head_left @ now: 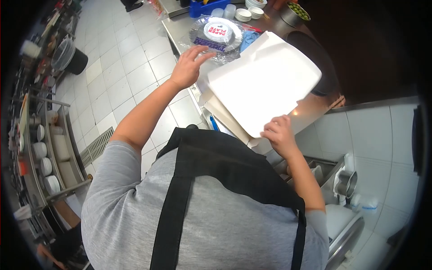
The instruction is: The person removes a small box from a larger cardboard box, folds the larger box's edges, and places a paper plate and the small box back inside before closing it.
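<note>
White paper-like sheet: at its near corner, closest to the body, the right hand grips with curled fingers; the sheet extends angled over the counter. Farther off, the left hand, fingers spread, hovers by the wrapped plates. A light hold, supported on both sides, should best prevent creasing.

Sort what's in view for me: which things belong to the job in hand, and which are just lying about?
Likely in the job:
large white piece, its edge in the right hand
paper-plate pack, near the left hand

Apparently just lying about:
blue cloth
round metal container
black bin
</note>
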{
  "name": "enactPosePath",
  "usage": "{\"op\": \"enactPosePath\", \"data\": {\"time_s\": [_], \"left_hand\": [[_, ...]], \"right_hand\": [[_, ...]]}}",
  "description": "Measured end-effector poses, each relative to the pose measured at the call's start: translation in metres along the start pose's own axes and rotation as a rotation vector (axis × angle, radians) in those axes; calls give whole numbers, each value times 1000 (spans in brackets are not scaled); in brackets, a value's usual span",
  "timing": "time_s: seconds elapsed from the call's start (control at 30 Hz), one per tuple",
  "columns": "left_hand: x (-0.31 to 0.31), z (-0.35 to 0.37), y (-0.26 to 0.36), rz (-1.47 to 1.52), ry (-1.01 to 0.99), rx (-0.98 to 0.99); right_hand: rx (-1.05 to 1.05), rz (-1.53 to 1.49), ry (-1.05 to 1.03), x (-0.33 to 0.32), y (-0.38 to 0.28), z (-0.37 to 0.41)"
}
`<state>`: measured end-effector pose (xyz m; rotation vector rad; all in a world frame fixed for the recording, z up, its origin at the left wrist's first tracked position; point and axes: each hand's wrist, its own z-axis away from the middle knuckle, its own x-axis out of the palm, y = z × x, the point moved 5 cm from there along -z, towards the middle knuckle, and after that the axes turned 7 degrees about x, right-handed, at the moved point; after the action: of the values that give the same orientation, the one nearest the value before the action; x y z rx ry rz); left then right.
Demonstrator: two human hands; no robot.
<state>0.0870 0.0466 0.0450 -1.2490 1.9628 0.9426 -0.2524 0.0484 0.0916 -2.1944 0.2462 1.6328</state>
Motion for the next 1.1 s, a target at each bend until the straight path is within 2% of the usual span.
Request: {"op": "enactPosePath", "data": {"time_s": [0.03, 0.1, 0.17, 0.27, 0.33, 0.4, 0.43, 0.53, 0.63, 0.73, 0.77, 0.87, 1.1], "left_hand": [[5, -5, 7, -16, -68, 97], [17, -14, 30, -33, -252, 270], [39, -20, 63, 85, -365, 462], [92, -20, 101, 202, -539, 663], [114, -18, 126, 258, -605, 761], [127, -23, 149, 292, -591, 835], [123, -26, 161, 347, -519, 898], [157, -35, 180, 343, -931, 836], [176, -48, 187, 490, -962, 557], [188, -54, 196, 568, -1038, 503], [191, -55, 199, 553, -1039, 525], [196, -58, 204, 495, -1064, 564], [196, -66, 210, 472, -1202, 533]], "right_hand": [[31, -20, -7, -9, 5, 12], [148, 154, 91, -11, 48, 47], [363, 360, 175, -15, 92, 74], [752, 605, 206, -8, 116, 108], [785, 417, 138, -5, 91, 113], [780, 248, 60, 1, 55, 105], [786, 131, 62, 9, 38, 104], [801, -100, 90, 31, -8, 93], [954, -141, 196, 64, -10, 103], [1061, -217, 293, 77, 3, 116], [1015, -204, 400, 74, 3, 118], [954, -309, 504, 65, -4, 118], [961, -182, 428, 71, 7, 117]]}}
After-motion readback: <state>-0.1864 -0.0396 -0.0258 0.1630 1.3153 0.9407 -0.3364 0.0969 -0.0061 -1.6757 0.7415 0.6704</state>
